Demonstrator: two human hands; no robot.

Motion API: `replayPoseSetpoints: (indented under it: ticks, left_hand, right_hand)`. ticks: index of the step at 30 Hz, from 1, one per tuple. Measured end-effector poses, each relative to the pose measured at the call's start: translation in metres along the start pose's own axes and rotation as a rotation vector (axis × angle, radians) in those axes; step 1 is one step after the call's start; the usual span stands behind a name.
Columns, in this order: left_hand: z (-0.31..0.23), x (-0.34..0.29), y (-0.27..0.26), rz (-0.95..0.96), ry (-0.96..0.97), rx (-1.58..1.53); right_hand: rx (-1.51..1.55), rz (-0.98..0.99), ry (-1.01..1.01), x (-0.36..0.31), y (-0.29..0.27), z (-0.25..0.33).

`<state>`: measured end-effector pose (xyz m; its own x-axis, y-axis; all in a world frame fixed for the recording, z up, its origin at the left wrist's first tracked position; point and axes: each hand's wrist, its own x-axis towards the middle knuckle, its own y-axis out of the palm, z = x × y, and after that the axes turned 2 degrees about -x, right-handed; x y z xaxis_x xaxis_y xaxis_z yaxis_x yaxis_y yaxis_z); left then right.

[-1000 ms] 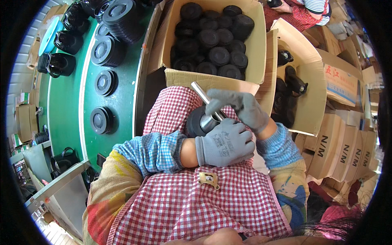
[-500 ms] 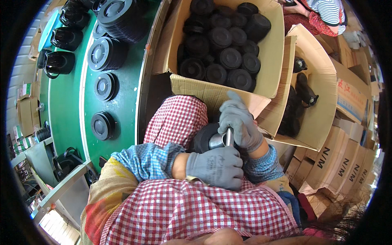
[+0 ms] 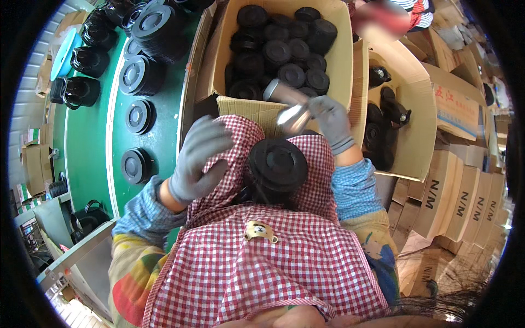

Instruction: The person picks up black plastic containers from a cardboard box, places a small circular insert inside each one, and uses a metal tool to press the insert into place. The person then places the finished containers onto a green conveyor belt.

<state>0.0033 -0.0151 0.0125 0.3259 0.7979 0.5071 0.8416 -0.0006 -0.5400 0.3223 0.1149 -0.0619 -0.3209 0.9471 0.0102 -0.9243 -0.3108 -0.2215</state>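
Observation:
Between my knees stands a black round lid-like piece, with more black material under it that I cannot make out. My right hand is raised beside the carton's near flap, its fingers closed on a shiny metal tool. Motion smears the tool, so its exact kind does not show; a cylindrical part reaches toward the carton. My left hand hovers over my left thigh, empty, with fingers spread and slightly blurred. Both hands wear grey gloves.
An open carton of black round pieces stands ahead; another carton with dark glossy items adjoins it. Black lids and black pots line the green table at left. Stacked cartons and another person's sleeve are at right.
My hands have come apart: the left moved left and opened, the right lifted up with the metal tool. The black round piece on my lap is now uncovered.

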Motion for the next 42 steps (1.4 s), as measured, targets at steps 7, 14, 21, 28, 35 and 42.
replayPoseSetpoints:
  ticks: [7,14,21,28,35,42]
  left_hand:
    - [-0.011,-0.088,0.041,0.653,0.424,0.460]
    - [-0.007,-0.044,-0.012,0.536,-0.048,0.121]
    - [-0.007,-0.151,-0.094,-0.654,-0.618,-0.845]
    - [0.017,-0.221,-0.168,-1.148,-0.547,-0.651]
    - [0.124,-0.252,-0.269,-1.661,-0.471,-0.604]
    - [0.266,-0.246,-0.387,-2.038,-0.458,-0.365]
  right_hand:
    - [0.318,-0.263,0.474,-0.066,-0.021,-0.025]
    - [0.354,-0.318,0.390,-0.107,-0.024,0.005]
    - [0.045,0.083,0.229,-0.040,0.066,0.043]
    - [-0.582,0.452,-0.237,0.043,0.234,0.049]
    - [-0.667,0.581,-0.365,0.050,0.349,0.027]
    - [-0.526,0.419,-0.720,0.049,0.306,0.059]
